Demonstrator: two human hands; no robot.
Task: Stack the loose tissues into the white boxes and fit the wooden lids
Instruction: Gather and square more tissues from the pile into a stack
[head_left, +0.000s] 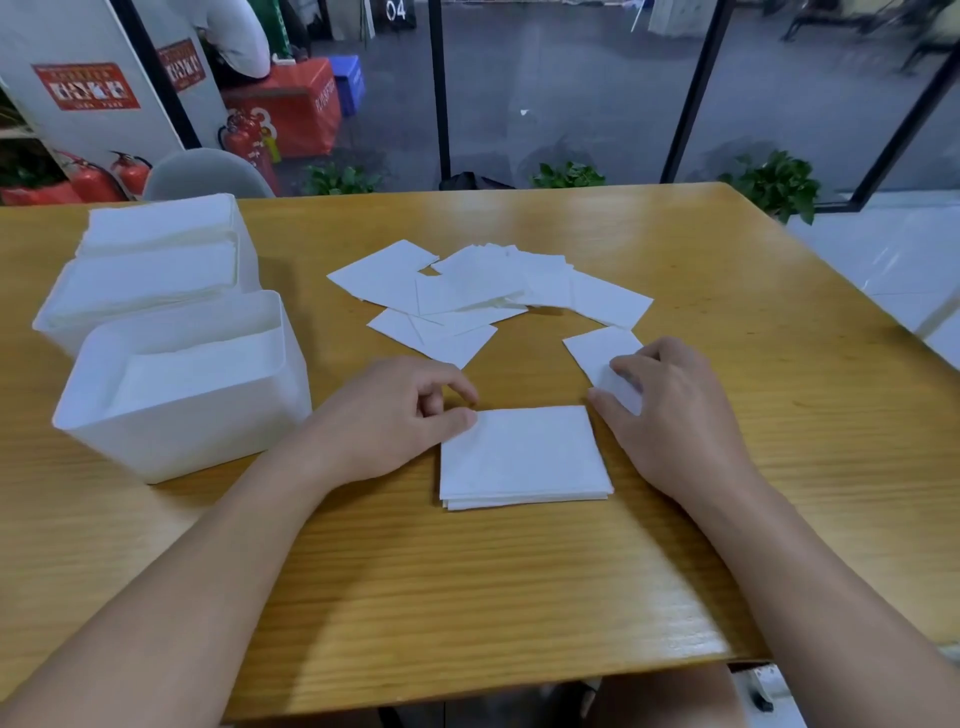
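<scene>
A small neat stack of white tissues (522, 457) lies on the wooden table (519, 597) in front of me. My left hand (395, 415) rests at the stack's upper left corner, its thumb on the top tissue. My right hand (670, 415) grips a single tissue (597, 351) at the stack's upper right corner. Several loose tissues (478, 291) lie scattered farther back. At the left stands an open white box (187, 431) holding tissues, with two more white boxes (150, 270) full of tissues behind it.
A grey chair back (208, 174) stands beyond the table's far left edge. Behind it are red fire extinguishers (130, 174), potted plants (774, 182) and black frame posts. The table's right edge runs diagonally beside a pale floor.
</scene>
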